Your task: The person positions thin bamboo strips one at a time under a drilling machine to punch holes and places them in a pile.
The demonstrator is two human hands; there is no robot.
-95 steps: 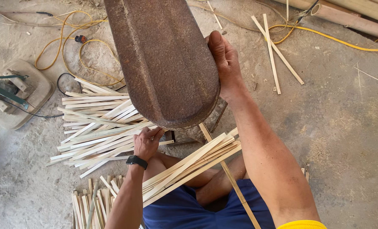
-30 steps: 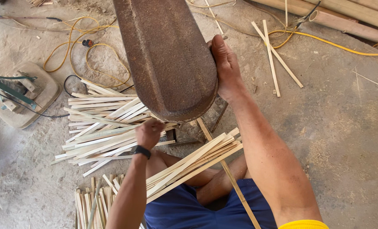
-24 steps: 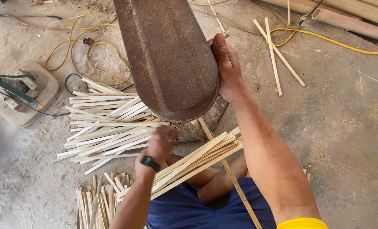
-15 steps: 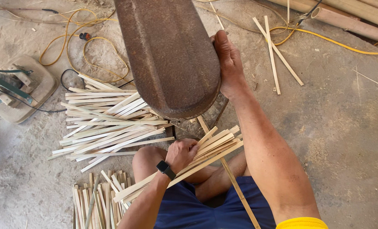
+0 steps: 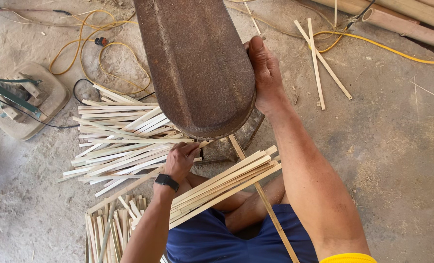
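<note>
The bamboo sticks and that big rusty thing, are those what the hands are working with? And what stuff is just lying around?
In use:
- rusty metal block, right hand on its edge
- thin strip, gripped by left hand
- bundle of strips across the lap
- pile of strips beside the left hand

Just lying about:
- yellow cable
- loose sticks
- tool on round base
- pipes

- A dusty grey concrete floor (image 5: 402, 146) is stretching across the whole view, and even daylight is falling on it.
- Yellow cables (image 5: 88, 44) are looping over the floor at upper left, and another yellow cable (image 5: 397, 48) is running at upper right.
- A flat pale base with a green metal frame (image 5: 19, 100) is sitting at the left edge.
- Thick poles (image 5: 411, 22) are lying along the top right corner.
</note>
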